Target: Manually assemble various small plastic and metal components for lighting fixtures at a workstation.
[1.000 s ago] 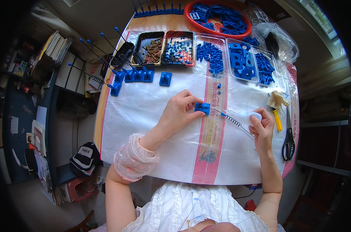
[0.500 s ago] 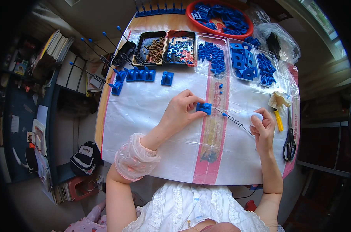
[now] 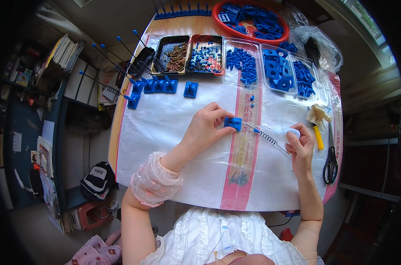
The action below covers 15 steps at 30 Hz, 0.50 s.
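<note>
Sheeted table: we work over a white plastic sheet (image 3: 196, 176) with pink-edged stripes, dark blue shelving (image 3: 15, 117) standing off to our left.

Far edge: we have a dark tray (image 3: 162, 43) of brown screw-like pieces, other trays of small parts beside it, and a red basin (image 3: 264, 43) heaped with blue ones.

Blue block: the slotted blue block (image 3: 233, 124) sits ahead of us at the near middle of the sheet, on the striped band's left edge.

Left hand: our left hand (image 3: 204, 126) pinches the block's left side between thumb and fingers.

Right hand: our right hand (image 3: 300, 145) has closed on a pale round piece (image 3: 292, 131); we cannot tell how firmly it also grips the wire.

Coiled wire: our coiled wire (image 3: 268, 138) slants from upper left to lower right, its rear end at our right fingers, a blue cone (image 3: 256, 130) near its front.

Tip to block: the bare tip aims at the block's right side, just beside it; our left hand is nearer the block, our right nearer the coil.

Right edge: scissors (image 3: 330, 170) and a yellow-handled tool (image 3: 318, 138) lie beyond our right hand.
</note>
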{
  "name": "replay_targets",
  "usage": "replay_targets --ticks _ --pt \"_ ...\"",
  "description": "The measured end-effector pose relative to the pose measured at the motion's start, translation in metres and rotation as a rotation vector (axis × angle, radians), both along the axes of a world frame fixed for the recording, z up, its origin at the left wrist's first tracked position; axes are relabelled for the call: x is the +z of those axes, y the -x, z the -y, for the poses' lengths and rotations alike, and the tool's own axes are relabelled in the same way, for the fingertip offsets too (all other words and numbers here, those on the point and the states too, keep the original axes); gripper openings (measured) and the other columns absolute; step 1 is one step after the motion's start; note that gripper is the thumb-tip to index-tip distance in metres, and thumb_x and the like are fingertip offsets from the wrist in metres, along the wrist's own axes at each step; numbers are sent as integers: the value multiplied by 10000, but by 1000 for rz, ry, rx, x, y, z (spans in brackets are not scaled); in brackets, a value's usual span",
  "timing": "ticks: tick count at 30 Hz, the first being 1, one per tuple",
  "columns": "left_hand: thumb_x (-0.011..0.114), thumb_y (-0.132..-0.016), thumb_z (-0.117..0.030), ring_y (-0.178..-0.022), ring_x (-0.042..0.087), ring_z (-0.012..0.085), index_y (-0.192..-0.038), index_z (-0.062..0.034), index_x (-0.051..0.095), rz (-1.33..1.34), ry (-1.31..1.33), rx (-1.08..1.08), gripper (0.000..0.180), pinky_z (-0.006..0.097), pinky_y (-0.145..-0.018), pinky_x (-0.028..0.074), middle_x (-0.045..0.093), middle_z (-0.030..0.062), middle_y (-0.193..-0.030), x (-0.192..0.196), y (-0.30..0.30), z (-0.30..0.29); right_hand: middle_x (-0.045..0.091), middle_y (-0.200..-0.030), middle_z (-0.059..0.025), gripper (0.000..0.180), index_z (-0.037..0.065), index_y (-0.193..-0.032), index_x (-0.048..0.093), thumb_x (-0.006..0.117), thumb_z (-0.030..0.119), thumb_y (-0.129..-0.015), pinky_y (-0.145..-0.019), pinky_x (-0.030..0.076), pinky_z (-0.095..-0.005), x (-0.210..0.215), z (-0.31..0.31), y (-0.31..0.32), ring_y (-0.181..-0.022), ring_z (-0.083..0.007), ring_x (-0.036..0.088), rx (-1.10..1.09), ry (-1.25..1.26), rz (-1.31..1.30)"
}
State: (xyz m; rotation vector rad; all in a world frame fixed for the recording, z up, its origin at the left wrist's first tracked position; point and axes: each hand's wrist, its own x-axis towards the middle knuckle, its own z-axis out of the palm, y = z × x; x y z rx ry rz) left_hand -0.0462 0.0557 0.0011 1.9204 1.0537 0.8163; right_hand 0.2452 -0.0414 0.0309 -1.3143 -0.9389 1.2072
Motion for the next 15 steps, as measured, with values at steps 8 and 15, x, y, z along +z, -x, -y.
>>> replay_targets --ticks 8,15 --pt "921 -792 -129 -769 591 131 -1084 -92 820 -5 -7 -5 311 281 -714 518 630 22 -894 -3 0 -1 537 -719 56 184 66 -965 612 753 184 -968 -513 285 -202 0 0 0 -574 -4 419 -1 0 4" --pt "921 -790 -128 -765 589 130 -1083 -93 820 1 -3 -2 313 281 -710 515 630 23 -890 -2 0 0 536 -721 57 179 65 -965 610 751 174 -968 -514 281 -202 0 0 0 -575 -2 418 -3 5 -8"
